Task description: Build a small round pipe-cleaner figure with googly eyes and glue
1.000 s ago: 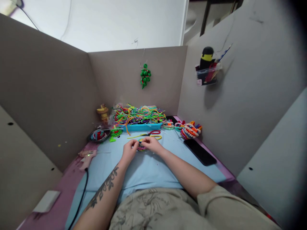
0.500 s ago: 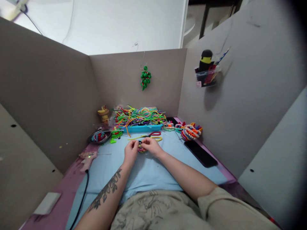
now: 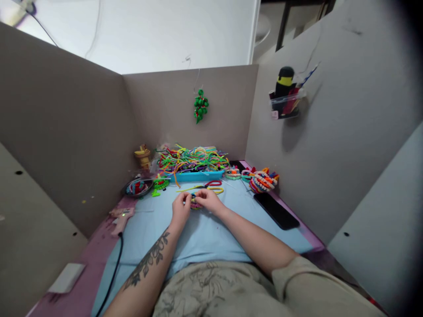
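Note:
Between my two hands is a small round pipe-cleaner figure (image 3: 195, 205), mostly pink and yellow with a dark bit on top. My left hand (image 3: 180, 208) pinches it from the left, thumb and forefinger together. From the right, my right hand (image 3: 209, 201) closes its fingertips on the figure's upper part. Fingers cover much of it, so its details are hard to make out. Just beyond the hands lie scissors (image 3: 216, 190) with red and yellow handles. A yellow pipe cleaner (image 3: 183, 190) lies beside them.
A blue tray (image 3: 198, 177) heaped with pipe cleaners (image 3: 194, 159) stands at the back. Finished-looking fuzzy figures (image 3: 263, 180) and a phone (image 3: 276, 212) lie right. To the left are a bowl (image 3: 138, 188), a pink glue gun (image 3: 121, 220) with its cord and a white block (image 3: 67, 278).
The figure has turned slightly in my fingers, and its top now shows some blue where it looked black. Both hands stay in nearly the same place.

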